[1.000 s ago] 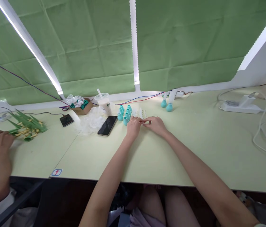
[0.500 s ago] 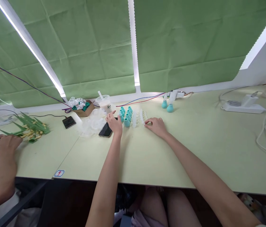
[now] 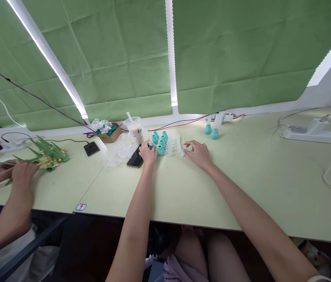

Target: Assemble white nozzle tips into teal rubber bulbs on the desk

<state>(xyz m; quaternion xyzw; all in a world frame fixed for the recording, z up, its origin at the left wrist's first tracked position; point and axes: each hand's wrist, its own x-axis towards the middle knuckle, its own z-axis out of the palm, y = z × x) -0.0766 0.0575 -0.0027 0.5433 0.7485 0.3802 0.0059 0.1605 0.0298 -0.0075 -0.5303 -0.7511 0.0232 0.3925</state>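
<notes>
Several teal rubber bulbs (image 3: pixel 161 150) with open necks stand in two rows on the table. My left hand (image 3: pixel 147 152) is at the near end of the left row, its fingers curled around one teal bulb that they partly hide. Right of the bulbs lie clear plastic tubes (image 3: pixel 170 146) and small whitish pieces in lines. My right hand (image 3: pixel 198 154) rests just right of these tubes, thumb and index finger apart with nothing visible between them. Farther back stand two teal bulbs with clear tubes fitted in their tops (image 3: pixel 214 133).
A black phone (image 3: pixel 135 158) lies beside my left hand, near crumpled clear plastic (image 3: pixel 118 152). Behind are a drink cup (image 3: pixel 136 129) and a cardboard box (image 3: pixel 111 136). A power strip (image 3: pixel 309 135) sits right. At left, another person's hands (image 3: pixel 24 170) handle green plastic stems (image 3: pixel 46 150).
My left hand has lowered and its fingers have closed around a teal bulb. My right fingertips have parted and drawn slightly away from the tubes. The whole view has shifted a little.
</notes>
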